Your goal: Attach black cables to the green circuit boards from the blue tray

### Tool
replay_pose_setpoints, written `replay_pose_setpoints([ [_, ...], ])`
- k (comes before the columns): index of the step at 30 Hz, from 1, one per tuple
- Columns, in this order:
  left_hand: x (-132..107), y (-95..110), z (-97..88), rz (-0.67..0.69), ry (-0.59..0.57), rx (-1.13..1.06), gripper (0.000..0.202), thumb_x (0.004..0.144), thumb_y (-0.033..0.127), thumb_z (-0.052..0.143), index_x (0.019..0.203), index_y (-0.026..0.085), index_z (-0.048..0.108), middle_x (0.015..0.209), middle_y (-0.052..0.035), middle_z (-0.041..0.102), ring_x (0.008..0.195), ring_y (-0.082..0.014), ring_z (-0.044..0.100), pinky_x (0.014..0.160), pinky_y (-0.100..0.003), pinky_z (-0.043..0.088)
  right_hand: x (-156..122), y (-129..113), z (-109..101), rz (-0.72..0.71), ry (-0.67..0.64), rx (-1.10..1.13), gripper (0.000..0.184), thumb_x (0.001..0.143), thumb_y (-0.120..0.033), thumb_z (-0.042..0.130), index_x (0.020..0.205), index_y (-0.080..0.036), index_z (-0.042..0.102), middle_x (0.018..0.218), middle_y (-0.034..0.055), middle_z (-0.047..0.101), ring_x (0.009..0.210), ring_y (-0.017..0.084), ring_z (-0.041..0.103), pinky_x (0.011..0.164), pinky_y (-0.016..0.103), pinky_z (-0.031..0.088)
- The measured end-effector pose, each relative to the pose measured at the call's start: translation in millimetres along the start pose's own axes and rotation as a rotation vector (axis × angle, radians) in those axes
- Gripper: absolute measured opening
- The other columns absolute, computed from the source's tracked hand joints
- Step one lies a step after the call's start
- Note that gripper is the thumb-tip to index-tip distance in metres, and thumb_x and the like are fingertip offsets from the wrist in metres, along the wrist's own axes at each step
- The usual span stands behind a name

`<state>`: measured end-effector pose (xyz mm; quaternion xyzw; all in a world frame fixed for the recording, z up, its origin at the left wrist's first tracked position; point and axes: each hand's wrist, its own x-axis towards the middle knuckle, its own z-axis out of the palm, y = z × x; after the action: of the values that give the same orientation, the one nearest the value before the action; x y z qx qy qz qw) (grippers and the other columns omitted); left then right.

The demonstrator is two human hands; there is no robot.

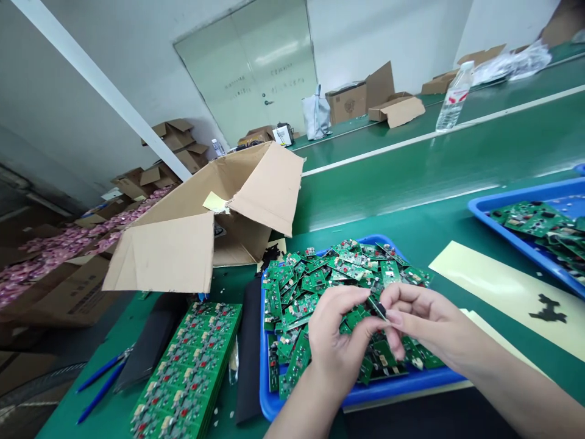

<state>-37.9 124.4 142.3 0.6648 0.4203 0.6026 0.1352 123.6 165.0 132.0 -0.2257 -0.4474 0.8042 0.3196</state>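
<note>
Between my two hands, over a blue tray [264, 390] heaped with small green circuit boards [315, 280], I hold one small circuit board [377, 306] with a dark part on it. My left hand [336, 329] pinches it from the left with thumb and fingers. From the right, the thumb and fingers of my right hand [423, 317] close on its other side. The fingers hide much of the board. To the left of the tray lies a stack of larger circuit board panels [192, 366].
An open cardboard box [169, 250] stands behind the panels. Blue-handled pliers [103, 384] lie at left. Cream paper [493, 280] with black pieces [548, 309] lies at right, near a second blue tray [512, 238] of boards. A water bottle [454, 100] stands on the green bench behind.
</note>
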Motion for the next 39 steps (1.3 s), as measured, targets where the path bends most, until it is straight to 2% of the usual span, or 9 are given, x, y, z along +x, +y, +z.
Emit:
replay_pose_setpoints([
  [5,-0.4,-0.1,1.5,-0.019,-0.009,-0.08,0.027,0.083,0.03,0.073,0.108,0.022,0.067,0.096,-0.009,0.073,0.087,-0.0203,0.068,0.075,-0.034,0.059,-1.3,2.9,3.3,-0.07,0.109,-0.01,0.038,0.079,-0.043,0.077,0.1,-0.02,0.055,0.057,-0.0044,0.064,0.05,0.013,0.065,0.053,0.024,0.054],
  [9,-2.6,-0.7,1.4,-0.053,-0.044,-0.11,0.029,0.082,0.027,0.075,0.11,0.022,0.068,0.097,-0.0093,0.073,0.087,-0.0204,0.067,0.078,-0.035,0.058,-3.5,2.2,4.5,-0.132,0.144,-0.143,0.034,0.08,-0.048,0.073,0.077,-0.018,0.057,0.057,-0.0008,0.064,0.052,0.013,0.064,0.054,0.023,0.055],
  [11,-3.2,-0.8,1.0,-0.066,-0.076,-0.135,0.031,0.082,0.028,0.074,0.112,0.023,0.068,0.099,-0.0098,0.073,0.089,-0.0208,0.067,0.081,-0.036,0.058,-4.5,2.3,4.4,-0.173,0.201,-0.231,0.034,0.081,-0.05,0.072,0.076,-0.018,0.059,0.058,-0.0002,0.063,0.051,0.012,0.063,0.052,0.022,0.054],
  [15,-1.8,1.0,-0.2,-0.142,-0.134,-0.228,0.033,0.083,0.027,0.073,0.116,0.026,0.069,0.103,-0.01,0.072,0.092,-0.0211,0.067,0.084,-0.037,0.057,-6.5,3.1,3.5,-0.403,0.346,-0.49,0.027,0.085,-0.045,0.068,0.078,-0.02,0.064,0.066,0.0004,0.064,0.056,0.011,0.063,0.053,0.018,0.053],
  [18,-0.2,3.1,-0.9,-0.222,-0.182,-0.331,0.032,0.084,0.025,0.072,0.116,0.029,0.07,0.102,-0.0082,0.07,0.092,-0.0193,0.067,0.081,-0.032,0.057,-6.3,1.4,3.4,-0.605,0.409,-0.705,0.021,0.089,-0.039,0.065,0.079,-0.021,0.066,0.067,0.0005,0.065,0.059,0.012,0.064,0.055,0.017,0.053],
  [24,1.6,4.5,-1.9,-0.345,-0.26,-0.517,0.031,0.086,0.022,0.069,0.116,0.03,0.07,0.103,-0.0064,0.065,0.094,-0.0161,0.065,0.082,-0.026,0.056,-3.4,-6.2,3.6,-0.842,0.417,-0.942,0.01,0.092,-0.027,0.06,0.083,-0.022,0.063,0.067,-0.0006,0.067,0.058,0.012,0.066,0.055,0.017,0.054],
  [30,5.3,6.7,-5.8,-0.409,-0.308,-0.504,0.026,0.09,0.029,0.064,0.116,0.03,0.071,0.101,-0.0069,0.068,0.093,-0.0164,0.062,0.083,-0.027,0.051,0.4,-8.8,-4.5,-1.023,0.285,-1.042,0.015,0.09,-0.007,0.054,0.092,-0.02,0.061,0.069,0.0004,0.065,0.057,0.011,0.062,0.057,0.021,0.053],
  [35,6.6,9.6,-6.8,-0.421,-0.309,-0.428,0.027,0.093,0.034,0.059,0.116,0.026,0.072,0.101,-0.0095,0.07,0.093,-0.0187,0.062,0.084,-0.029,0.049,2.2,-9.4,-6.2,-1.077,0.26,-1.064,0.022,0.086,0.0,0.054,0.095,-0.018,0.06,0.071,0.0017,0.064,0.061,0.012,0.062,0.059,0.023,0.053],
  [39,11.0,12.7,-6.4,-0.469,-0.331,-0.428,0.028,0.093,0.04,0.057,0.104,0.023,0.077,0.093,-0.0093,0.071,0.089,-0.0197,0.062,0.082,-0.03,0.047,1.3,-8.3,-5.4,-1.102,0.269,-1.081,0.024,0.085,0.001,0.055,0.098,-0.018,0.061,0.073,0.0031,0.065,0.064,0.014,0.063,0.059,0.024,0.054],
])
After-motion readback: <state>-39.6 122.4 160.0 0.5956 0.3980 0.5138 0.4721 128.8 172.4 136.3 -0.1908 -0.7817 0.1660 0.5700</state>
